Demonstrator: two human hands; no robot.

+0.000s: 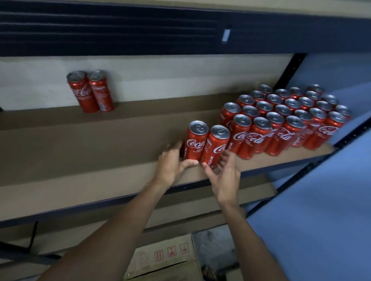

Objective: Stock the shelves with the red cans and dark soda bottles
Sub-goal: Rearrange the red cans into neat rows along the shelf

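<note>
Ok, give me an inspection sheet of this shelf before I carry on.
surface: brown board shelf in a dark metal frame.
job's things: block of red aluminium cola cans at right; pair of red cans at back left; left front red can and right front red can upright near the edge; dark soda bottles not seen.
clutter: nothing seen.
grips: left hand holds left front red can; right hand holds right front red can.
cables: nothing seen.
surroundings: brown cardboard box below the shelf; blue wall at right.
</note>
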